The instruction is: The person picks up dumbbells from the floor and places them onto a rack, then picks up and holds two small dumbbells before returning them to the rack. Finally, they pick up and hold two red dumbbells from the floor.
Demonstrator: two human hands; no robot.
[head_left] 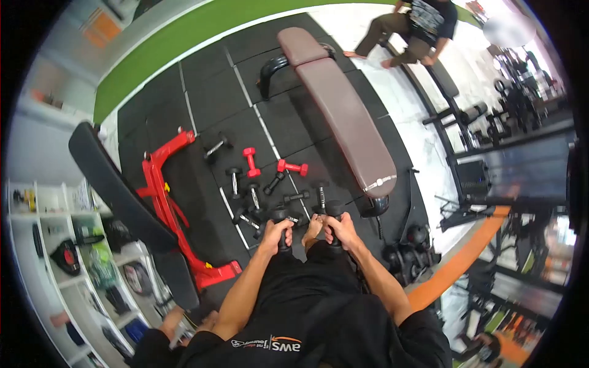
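My left hand (277, 237) is wrapped round the handle of a black dumbbell (280, 214), which is held in front of my body. In my right hand (343, 232) is a second black dumbbell (334, 210), gripped the same way and level with the first. A gap separates the two weights. Beyond them, several dumbbells lie scattered on the black mat, among them a red dumbbell (250, 162), another red dumbbell (292, 167) and a chrome-handled dumbbell (234, 183). My bare foot (313, 229) shows between my hands.
A brown padded bench (346, 110) stands ahead to the right. On the left is a black-padded bench (119, 184) with a red frame (161, 178), near white shelves (67, 282). Another person (411, 34) sits at the top right. Gym machines (509, 165) line the right.
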